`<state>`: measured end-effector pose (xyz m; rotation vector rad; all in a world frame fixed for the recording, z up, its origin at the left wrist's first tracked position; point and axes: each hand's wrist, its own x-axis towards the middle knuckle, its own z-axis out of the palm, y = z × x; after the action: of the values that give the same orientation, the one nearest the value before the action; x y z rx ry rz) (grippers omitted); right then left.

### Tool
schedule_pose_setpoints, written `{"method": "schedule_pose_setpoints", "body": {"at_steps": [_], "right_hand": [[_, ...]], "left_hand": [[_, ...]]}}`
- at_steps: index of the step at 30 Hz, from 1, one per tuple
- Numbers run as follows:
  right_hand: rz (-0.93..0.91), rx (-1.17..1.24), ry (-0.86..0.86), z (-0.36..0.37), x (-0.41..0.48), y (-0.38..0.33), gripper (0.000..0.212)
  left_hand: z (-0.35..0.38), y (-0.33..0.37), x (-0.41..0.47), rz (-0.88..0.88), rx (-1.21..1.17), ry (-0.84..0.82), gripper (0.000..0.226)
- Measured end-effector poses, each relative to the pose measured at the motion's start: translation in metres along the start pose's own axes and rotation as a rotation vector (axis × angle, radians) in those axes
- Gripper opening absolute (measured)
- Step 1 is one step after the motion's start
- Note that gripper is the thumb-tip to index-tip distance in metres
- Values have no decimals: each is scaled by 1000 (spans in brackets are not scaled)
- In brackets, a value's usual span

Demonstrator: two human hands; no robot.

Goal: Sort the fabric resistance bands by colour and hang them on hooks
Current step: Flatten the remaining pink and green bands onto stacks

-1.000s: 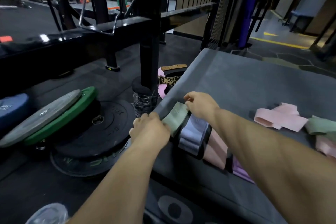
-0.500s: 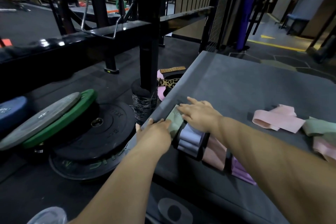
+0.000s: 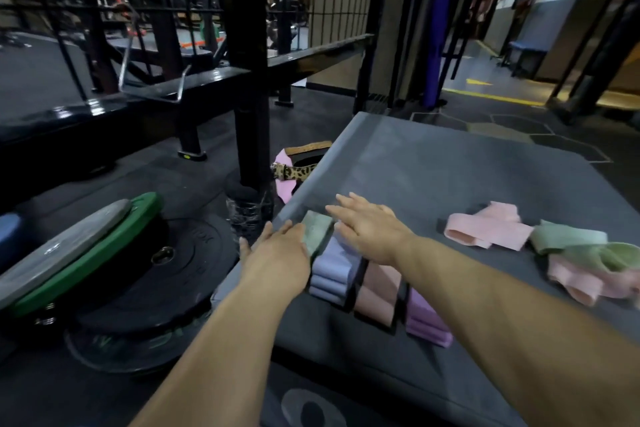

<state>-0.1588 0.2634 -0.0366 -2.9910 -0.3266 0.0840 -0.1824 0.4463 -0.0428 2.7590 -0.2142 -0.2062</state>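
Stacked weight plates (image 3: pixel 180 260) lie on the floor at far left; the left grip (image 3: pixel 277 255), released with fingers straight, touches the left edge of a folded green band (image 3: pixel 317 230) at the corner of the grey tabletop (image 3: pixel 433 177); the right grip (image 3: pixel 372 230), likewise released and flat, lies at that band's other side; a lilac band (image 3: pixel 334 269), pink band (image 3: pixel 375 298) and purple band (image 3: pixel 424 321) sit folded in a row beside it; farther right lies a loose pink band (image 3: pixel 485 229), then a green-and-pink heap (image 3: pixel 585 250).
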Motion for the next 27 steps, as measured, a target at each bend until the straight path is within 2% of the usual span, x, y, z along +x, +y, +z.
{"method": "schedule_pose_setpoints", "body": {"at_steps": [4, 8, 11, 12, 14, 17, 18, 23, 27], "right_hand": [[58, -13, 54, -7, -44, 24, 47], [154, -28, 82, -10, -102, 63, 50], [222, -40, 107, -13, -158, 93, 83], [259, -47, 132, -12, -178, 104, 88], [340, -39, 204, -11, -214, 127, 81], [454, 10, 341, -6, -256, 160, 46], [503, 48, 384, -5, -266, 169, 40], [757, 162, 613, 1, -292, 206, 37], [950, 152, 616, 4, -298, 227, 37]], "left_hand": [[6, 31, -4, 136, 14, 128, 44], [21, 79, -16, 242, -89, 109, 34], [39, 120, -26, 403, -113, 77, 33], [47, 134, -29, 444, -102, 47, 33], [59, 162, -39, 476, -98, -24, 35], [79, 197, -53, 507, -124, -99, 39], [86, 207, -57, 526, -118, -121, 39], [117, 239, -66, 551, -81, -218, 41], [132, 253, -65, 571, -36, -213, 42]]}}
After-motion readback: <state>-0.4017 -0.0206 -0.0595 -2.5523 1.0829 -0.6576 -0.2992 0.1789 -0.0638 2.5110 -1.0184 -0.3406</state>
